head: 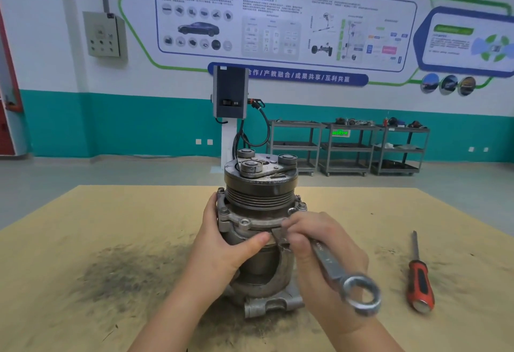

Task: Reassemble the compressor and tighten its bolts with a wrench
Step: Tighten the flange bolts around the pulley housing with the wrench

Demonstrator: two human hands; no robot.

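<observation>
The grey metal compressor stands upright on the table, its black ribbed pulley and clutch plate on top. My left hand wraps around its left side, thumb across the front of the body. My right hand grips a steel combination wrench. The wrench's open end sits at the front flange of the compressor, hidden partly by my fingers. Its ring end points toward me at the lower right. Bolt heads show on the flange at right and left.
A red-and-black screwdriver lies on the tan table to the right. Dark grime stains the table around the compressor. Beyond the table stand a charging post and grey shelf carts along the wall.
</observation>
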